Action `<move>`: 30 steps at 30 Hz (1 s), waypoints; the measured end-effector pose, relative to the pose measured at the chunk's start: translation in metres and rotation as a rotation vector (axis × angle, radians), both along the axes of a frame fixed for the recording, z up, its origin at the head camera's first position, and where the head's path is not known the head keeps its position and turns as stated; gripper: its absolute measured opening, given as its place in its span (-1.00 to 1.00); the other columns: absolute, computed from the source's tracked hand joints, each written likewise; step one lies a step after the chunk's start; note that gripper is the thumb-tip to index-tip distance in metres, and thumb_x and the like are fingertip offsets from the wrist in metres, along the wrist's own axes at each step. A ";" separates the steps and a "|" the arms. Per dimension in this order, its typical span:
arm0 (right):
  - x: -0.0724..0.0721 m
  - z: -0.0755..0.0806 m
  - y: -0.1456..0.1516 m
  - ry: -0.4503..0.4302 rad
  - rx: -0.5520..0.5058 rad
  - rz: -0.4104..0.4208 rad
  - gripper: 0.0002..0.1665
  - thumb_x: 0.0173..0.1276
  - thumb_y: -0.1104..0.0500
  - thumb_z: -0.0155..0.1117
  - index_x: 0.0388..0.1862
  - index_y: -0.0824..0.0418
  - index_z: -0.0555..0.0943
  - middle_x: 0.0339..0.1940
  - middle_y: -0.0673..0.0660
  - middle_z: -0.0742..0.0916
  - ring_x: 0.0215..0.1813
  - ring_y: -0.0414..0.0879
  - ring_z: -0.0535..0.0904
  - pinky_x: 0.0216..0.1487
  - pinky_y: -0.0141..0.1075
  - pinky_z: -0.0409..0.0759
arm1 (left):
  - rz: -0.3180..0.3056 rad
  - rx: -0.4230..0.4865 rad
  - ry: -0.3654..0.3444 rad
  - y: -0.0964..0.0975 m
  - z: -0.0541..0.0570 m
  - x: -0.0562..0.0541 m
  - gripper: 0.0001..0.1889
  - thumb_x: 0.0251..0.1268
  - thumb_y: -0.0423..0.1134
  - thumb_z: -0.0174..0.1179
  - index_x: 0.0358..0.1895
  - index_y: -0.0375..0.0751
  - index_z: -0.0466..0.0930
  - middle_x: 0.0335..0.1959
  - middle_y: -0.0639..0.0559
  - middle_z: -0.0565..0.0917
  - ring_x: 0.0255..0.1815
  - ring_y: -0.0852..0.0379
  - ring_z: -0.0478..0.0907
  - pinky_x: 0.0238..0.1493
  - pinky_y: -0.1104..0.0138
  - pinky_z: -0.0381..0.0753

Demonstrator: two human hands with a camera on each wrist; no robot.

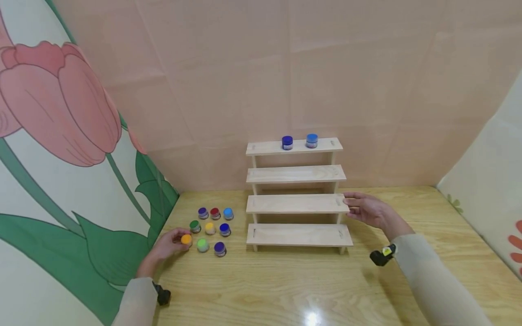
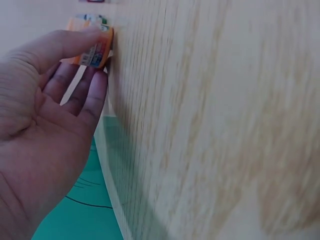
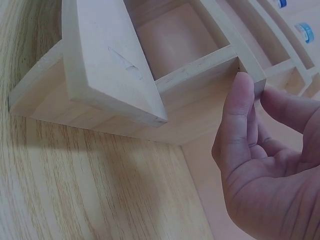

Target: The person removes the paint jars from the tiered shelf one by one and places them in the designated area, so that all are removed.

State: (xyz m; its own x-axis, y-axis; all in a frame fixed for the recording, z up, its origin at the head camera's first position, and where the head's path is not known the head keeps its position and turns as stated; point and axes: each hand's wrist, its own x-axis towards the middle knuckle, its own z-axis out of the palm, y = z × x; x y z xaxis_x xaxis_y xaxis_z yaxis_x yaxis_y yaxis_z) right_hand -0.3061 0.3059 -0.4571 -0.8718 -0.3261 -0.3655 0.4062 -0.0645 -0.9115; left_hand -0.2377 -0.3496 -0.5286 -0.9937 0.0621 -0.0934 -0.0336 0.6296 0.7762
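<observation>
At the left of the table, my left hand (image 1: 168,244) holds a small jar with an orange lid (image 1: 186,239); in the left wrist view the thumb presses on the labelled orange jar (image 2: 95,47), fingers on its other side. Beside it stand several jars with coloured lids, among them a light green one (image 1: 202,245), a dark green one (image 1: 195,226) and a yellow one (image 1: 210,228). My right hand (image 1: 369,210) pinches the right end of the third board down on a wooden step shelf (image 1: 297,203). The right wrist view shows thumb and fingertip on that board's corner (image 3: 250,67).
On the shelf's top board stand a dark blue jar (image 1: 287,143) and a light blue jar (image 1: 311,141). A pink sheet (image 1: 220,90) hangs behind the table (image 1: 261,285). A tulip-patterned panel (image 1: 61,108) borders the left side; a white panel (image 1: 489,181) borders the right.
</observation>
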 end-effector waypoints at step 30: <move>-0.002 -0.001 0.001 -0.016 0.031 -0.020 -0.43 0.52 0.18 0.24 0.41 0.18 0.28 -0.18 0.00 0.72 -0.20 -0.17 0.62 0.01 -0.31 0.72 | -0.040 -0.048 0.130 0.070 0.098 -0.033 -0.42 0.42 0.07 0.25 0.35 -0.19 0.45 0.31 -0.22 0.52 0.32 -0.22 0.45 0.28 -0.10 0.52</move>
State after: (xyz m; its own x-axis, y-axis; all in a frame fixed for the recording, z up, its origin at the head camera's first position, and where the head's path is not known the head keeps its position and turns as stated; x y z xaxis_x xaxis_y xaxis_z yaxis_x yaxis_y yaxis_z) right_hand -0.3076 0.3073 -0.4581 -0.8721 -0.2974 -0.3887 0.4194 -0.0445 -0.9067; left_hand -0.2711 -0.2799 -0.4309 -0.9945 0.1002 0.0320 0.0909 0.6652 0.7411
